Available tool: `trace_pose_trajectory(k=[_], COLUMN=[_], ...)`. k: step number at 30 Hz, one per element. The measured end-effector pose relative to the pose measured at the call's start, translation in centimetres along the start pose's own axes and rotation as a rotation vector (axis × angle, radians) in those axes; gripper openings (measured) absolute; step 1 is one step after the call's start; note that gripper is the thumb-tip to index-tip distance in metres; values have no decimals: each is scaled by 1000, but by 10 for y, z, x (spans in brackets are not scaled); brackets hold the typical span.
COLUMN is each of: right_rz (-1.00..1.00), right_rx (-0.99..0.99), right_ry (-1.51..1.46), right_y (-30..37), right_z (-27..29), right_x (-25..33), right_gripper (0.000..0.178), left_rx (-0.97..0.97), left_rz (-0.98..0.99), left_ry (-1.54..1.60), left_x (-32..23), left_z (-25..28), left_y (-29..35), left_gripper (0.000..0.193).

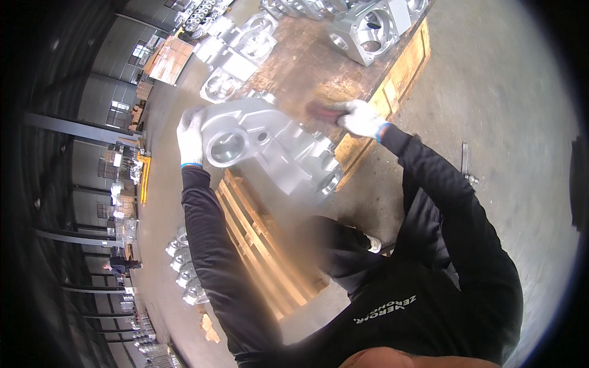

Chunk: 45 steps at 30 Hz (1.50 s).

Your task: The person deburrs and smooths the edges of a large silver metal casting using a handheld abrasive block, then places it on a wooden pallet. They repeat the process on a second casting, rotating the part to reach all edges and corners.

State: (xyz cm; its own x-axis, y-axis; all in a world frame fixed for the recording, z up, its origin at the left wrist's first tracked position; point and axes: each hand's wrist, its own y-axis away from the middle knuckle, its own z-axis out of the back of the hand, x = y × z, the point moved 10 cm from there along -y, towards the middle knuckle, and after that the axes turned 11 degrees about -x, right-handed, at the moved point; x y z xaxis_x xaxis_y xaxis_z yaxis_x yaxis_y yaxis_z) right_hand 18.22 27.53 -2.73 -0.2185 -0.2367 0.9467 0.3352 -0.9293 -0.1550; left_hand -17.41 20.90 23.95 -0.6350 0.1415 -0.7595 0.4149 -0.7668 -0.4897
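A large silver metal casting with a round bored end and several ports rests tilted at the near edge of the wooden-topped table. My gloved left hand grips its rounded left end; the fingertips are partly hidden behind the metal. Beyond the casting's right part, my gloved right hand is closed round a dark reddish tool. Motion smears that tool, so its exact kind is unclear. It appears held above the tabletop, close to the casting; whether they touch, I cannot tell.
More silver castings stand on the table, one boxy casting at the far right, others at the left. A wooden pallet lies below. Several castings sit on the floor. A metal tool lies right. A distant person stands left.
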Motion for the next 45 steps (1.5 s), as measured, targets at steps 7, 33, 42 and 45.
trace_pose_trajectory(k=[7, 33, 42, 45], right_rz=[228, 317, 396, 304], right_rx=[110, 191, 109, 197], right_ry=[-74, 454, 291, 212], right_y=[37, -182, -221, -207], right_z=[-20, -109, -139, -147], right_x=[-5, 60, 66, 48], right_gripper=[21, 45, 22, 28], left_rx=[-35, -36, 4, 2], left_rz=[31, 74, 73, 81], left_ry=[21, 38, 17, 38], left_x=[3, -13, -32, -29], left_z=[3, -3, -15, -15], left_y=[-1, 11, 18, 17], left_gripper=[22, 20, 21, 21])
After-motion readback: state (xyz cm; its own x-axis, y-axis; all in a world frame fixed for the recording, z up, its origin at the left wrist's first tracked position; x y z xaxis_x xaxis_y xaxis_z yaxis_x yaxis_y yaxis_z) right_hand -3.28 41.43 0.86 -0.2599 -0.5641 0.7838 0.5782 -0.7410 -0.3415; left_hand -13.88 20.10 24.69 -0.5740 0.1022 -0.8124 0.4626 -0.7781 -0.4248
